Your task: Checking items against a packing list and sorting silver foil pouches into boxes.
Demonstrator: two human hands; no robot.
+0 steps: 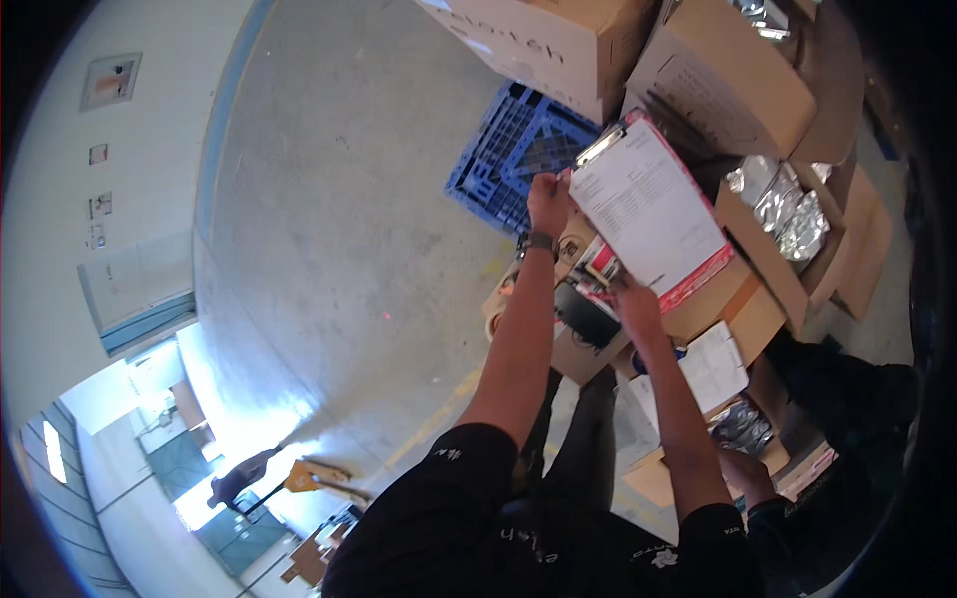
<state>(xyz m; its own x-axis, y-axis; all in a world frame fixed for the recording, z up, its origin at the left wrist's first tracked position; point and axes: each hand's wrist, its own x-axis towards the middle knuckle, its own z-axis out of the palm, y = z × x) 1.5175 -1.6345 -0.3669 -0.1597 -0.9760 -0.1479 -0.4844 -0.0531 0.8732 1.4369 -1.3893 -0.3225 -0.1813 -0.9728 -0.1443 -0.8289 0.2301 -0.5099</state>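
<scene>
A clipboard [712,263] with a pink-red patterned border and a metal clip carries a printed white form [649,202]. My left hand [549,203], with a watch on its wrist, closes at the board's edge near the clip. Whether a pen is also in those fingers is too small to tell. At the lower near corner, my right hand [637,305] grips the same board, its fingertips partly hidden. Below the board, a cardboard carton [691,318] bears a black object [585,314], a red-and-white packet [600,261] and a roll of tape [572,249].
A blue plastic pallet [486,176] lies beyond my left hand, beside large cartons [553,45]. Foil-wrapped items [781,209] fill an open box at right. A co-worker's arm [748,475] reaches in at lower right. Far off, a person [243,475] stands by a yellow pallet jack [310,476].
</scene>
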